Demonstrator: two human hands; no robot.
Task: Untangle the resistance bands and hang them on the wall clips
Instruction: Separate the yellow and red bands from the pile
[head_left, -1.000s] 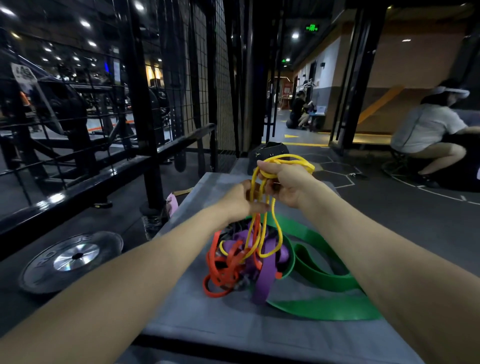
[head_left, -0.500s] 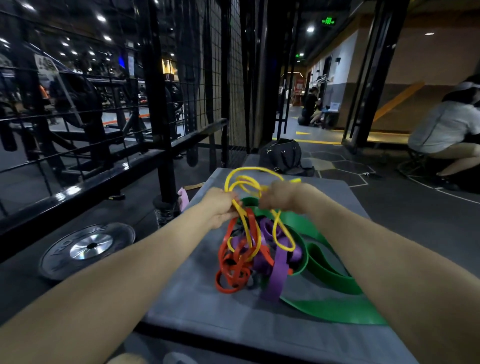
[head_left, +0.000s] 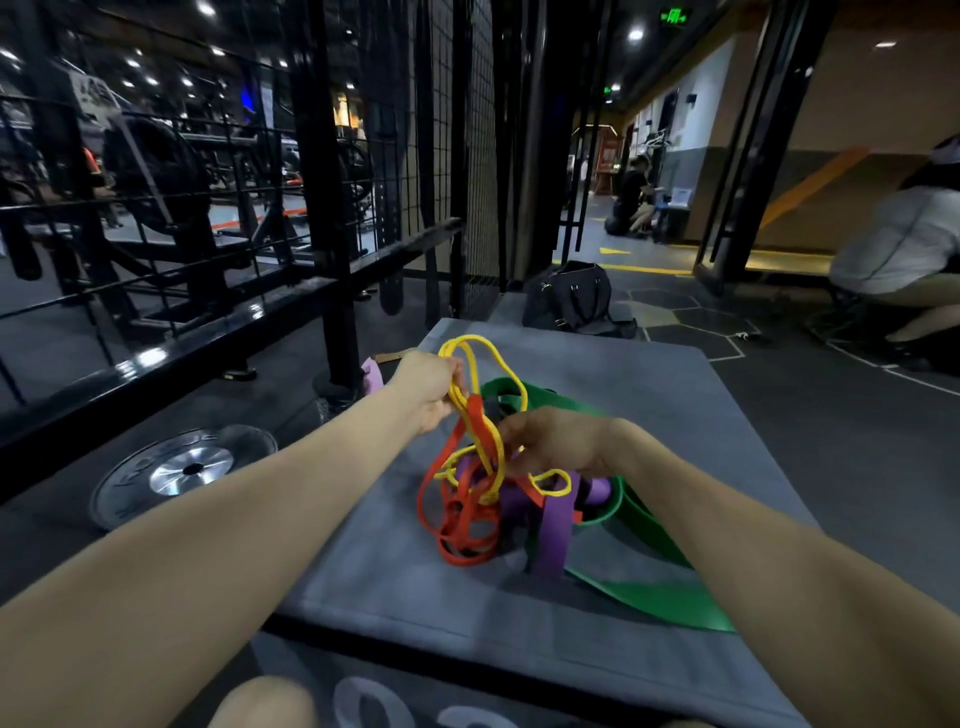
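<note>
Left hand (head_left: 429, 387) closed on yellow band (head_left: 470, 395), upper loops lifted above the pile. Right hand (head_left: 558, 441) lower, fingers curled into the same yellow band where it crosses the orange band (head_left: 457, 525); fingertips hidden, exact pinch can't be confirmed. Purple band (head_left: 551, 540) and green band (head_left: 660, 592) knotted beneath, resting on grey mat (head_left: 395, 582). Tangle's centre unreadable. Weight plate (head_left: 182, 470) on floor, left of mat. Bag (head_left: 571, 299) beyond mat's far edge. Wall clips not identifiable.
</note>
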